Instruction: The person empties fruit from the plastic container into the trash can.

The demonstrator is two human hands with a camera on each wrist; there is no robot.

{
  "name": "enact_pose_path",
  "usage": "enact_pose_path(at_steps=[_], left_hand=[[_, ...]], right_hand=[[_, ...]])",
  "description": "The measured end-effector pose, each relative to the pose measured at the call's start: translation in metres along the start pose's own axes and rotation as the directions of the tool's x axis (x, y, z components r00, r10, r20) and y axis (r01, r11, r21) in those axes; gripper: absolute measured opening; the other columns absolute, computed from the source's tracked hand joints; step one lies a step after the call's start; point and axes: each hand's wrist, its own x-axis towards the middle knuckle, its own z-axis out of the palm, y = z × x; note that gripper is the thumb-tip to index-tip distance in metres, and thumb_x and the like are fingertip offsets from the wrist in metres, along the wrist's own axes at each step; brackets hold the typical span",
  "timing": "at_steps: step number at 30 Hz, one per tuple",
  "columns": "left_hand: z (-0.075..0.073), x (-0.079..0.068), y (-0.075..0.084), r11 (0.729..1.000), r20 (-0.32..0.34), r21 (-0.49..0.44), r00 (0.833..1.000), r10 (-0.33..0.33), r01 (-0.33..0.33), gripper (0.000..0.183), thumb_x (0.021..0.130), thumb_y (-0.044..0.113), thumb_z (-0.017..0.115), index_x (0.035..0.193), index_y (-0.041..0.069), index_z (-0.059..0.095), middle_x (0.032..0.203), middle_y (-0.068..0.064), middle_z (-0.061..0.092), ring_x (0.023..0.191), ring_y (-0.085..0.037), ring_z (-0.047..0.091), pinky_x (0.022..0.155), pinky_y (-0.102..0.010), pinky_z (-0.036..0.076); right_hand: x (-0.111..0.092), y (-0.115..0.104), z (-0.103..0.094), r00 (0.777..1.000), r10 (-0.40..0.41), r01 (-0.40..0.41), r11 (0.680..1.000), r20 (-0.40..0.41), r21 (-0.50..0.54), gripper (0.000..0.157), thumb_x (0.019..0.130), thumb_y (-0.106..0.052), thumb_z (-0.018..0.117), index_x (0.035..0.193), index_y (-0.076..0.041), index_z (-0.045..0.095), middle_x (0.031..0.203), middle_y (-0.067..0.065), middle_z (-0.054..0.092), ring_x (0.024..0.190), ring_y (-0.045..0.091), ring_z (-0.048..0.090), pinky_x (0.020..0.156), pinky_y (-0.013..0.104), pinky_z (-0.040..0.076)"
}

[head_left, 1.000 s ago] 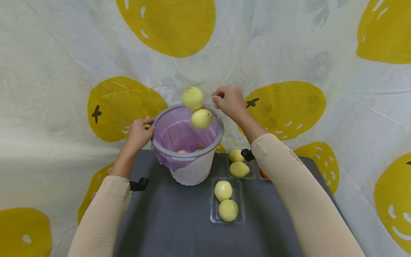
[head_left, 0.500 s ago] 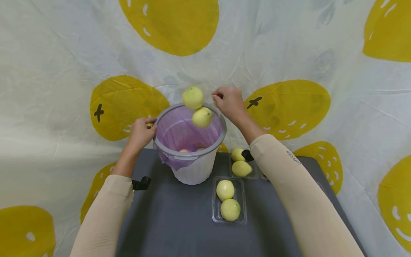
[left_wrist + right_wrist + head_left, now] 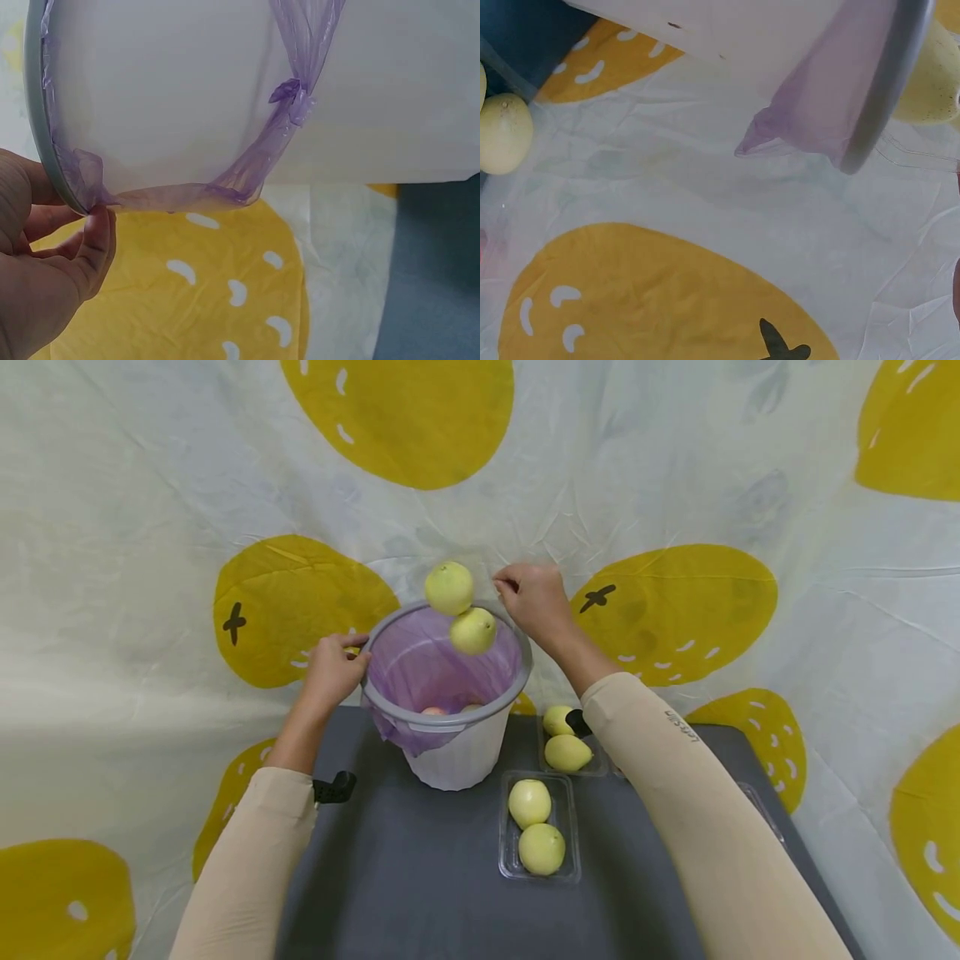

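A white bin [image 3: 453,762] with a grey rim and a purple bag [image 3: 408,662] lining it rises from the table. My left hand [image 3: 335,668] pinches the bin's rim on the left; the left wrist view shows thumb and fingers [image 3: 96,244] on the rim and bag edge. My right hand [image 3: 534,606], raised at the bin's far right, pinches the edge of a clear plastic tray [image 3: 915,159], seen only faintly. Two yellow-green round fruits, an upper fruit [image 3: 449,587] and a lower fruit [image 3: 473,631], sit with that tray above the bin's mouth. Inside the bin, pinkish fruit [image 3: 433,711] partly shows.
In front of the bin's right side, a clear tray [image 3: 540,875] holds two yellow-green fruits. Behind it another clear tray [image 3: 600,770] holds two more, partly covered by my right wrist camera [image 3: 577,723]. A fruit-printed cloth [image 3: 645,460] hangs behind the grey table [image 3: 420,893].
The head view has shifted slightly, so the bin and table trays appear a little further right. Both hands keep their grips, and the two fruits stay above the bin's mouth.
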Motion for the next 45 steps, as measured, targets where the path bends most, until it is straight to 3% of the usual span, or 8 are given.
enact_pose_path(at_steps=[6,16,23,27,36,40,43,45], left_hand=[[0.0,0.001,0.0,1.0,-0.003,0.013,1.0,0.01,-0.01,0.042,0.103,0.012,0.058,0.143,-0.001,0.06,0.144,-0.026,0.057,0.122,-0.044,0.063,0.082,-0.042,0.058],[0.001,0.001,-0.001,1.0,-0.007,0.017,1.0,0.004,-0.004,0.042,0.103,0.013,0.059,0.143,-0.001,0.06,0.142,-0.026,0.059,0.114,-0.042,0.066,0.07,-0.028,0.053],[0.004,0.001,0.001,1.0,0.001,0.026,1.0,0.002,-0.002,0.042,0.104,0.014,0.058,0.143,0.0,0.06,0.14,-0.025,0.061,0.105,-0.038,0.067,0.068,-0.029,0.051],[0.005,0.002,0.003,1.0,0.003,0.02,1.0,-0.002,0.002,0.042,0.104,0.014,0.058,0.143,0.001,0.06,0.141,-0.025,0.06,0.103,-0.036,0.067,0.07,-0.029,0.052],[0.009,0.007,0.006,1.0,0.007,0.008,1.0,0.022,-0.023,0.041,0.103,0.012,0.058,0.142,-0.001,0.061,0.136,-0.024,0.064,0.067,-0.024,0.057,0.057,-0.026,0.046],[0.008,0.008,0.006,1.0,0.009,0.012,1.0,0.022,-0.022,0.042,0.103,0.012,0.057,0.143,-0.001,0.06,0.139,-0.025,0.062,0.089,-0.035,0.068,0.066,-0.032,0.052],[0.006,0.008,0.005,1.0,0.004,0.009,1.0,0.014,-0.014,0.042,0.104,0.011,0.057,0.143,-0.002,0.059,0.142,-0.025,0.06,0.116,-0.042,0.065,0.08,-0.042,0.056],[0.004,0.008,0.005,1.0,-0.008,0.003,1.0,0.017,-0.017,0.041,0.103,0.01,0.057,0.143,-0.003,0.06,0.143,-0.026,0.059,0.123,-0.044,0.063,0.086,-0.046,0.056]], right_hand=[[-0.002,0.001,0.001,0.997,-0.058,0.057,0.998,-0.046,-0.015,0.012,0.095,-0.005,0.072,0.096,0.002,0.082,0.089,0.016,0.079,0.079,0.03,0.076,0.08,0.042,0.06],[0.009,-0.003,-0.003,0.999,0.006,-0.007,1.0,-0.039,-0.023,0.015,0.097,-0.007,0.07,0.1,0.001,0.082,0.094,0.016,0.079,0.082,0.03,0.075,0.081,0.04,0.061],[0.018,-0.012,-0.003,0.995,-0.097,0.096,0.994,-0.01,-0.051,0.015,0.097,-0.007,0.069,0.097,0.001,0.082,0.091,0.014,0.08,0.078,0.028,0.075,0.08,0.04,0.06],[0.019,-0.016,-0.004,0.995,-0.101,0.101,0.993,0.005,-0.054,0.015,0.098,-0.006,0.068,0.096,0.0,0.082,0.09,0.013,0.08,0.077,0.027,0.075,0.08,0.039,0.06],[0.015,-0.012,-0.023,1.0,-0.03,0.03,0.999,0.005,-0.033,0.016,0.098,-0.007,0.068,0.098,0.002,0.08,0.091,0.016,0.079,0.077,0.029,0.073,0.08,0.041,0.06],[0.013,-0.01,-0.035,0.999,0.032,-0.032,0.999,0.016,0.004,0.017,0.099,-0.01,0.067,0.101,0.003,0.079,0.091,0.016,0.078,0.077,0.028,0.073,0.079,0.04,0.06],[0.011,-0.01,-0.042,0.994,0.1,-0.101,0.994,0.032,0.051,0.018,0.1,-0.012,0.067,0.103,0.001,0.079,0.093,0.015,0.078,0.08,0.025,0.075,0.078,0.037,0.06],[0.01,-0.011,-0.046,0.99,0.136,-0.138,0.986,0.026,0.09,0.018,0.1,-0.014,0.067,0.103,0.001,0.078,0.093,0.014,0.078,0.08,0.024,0.076,0.078,0.035,0.061]])
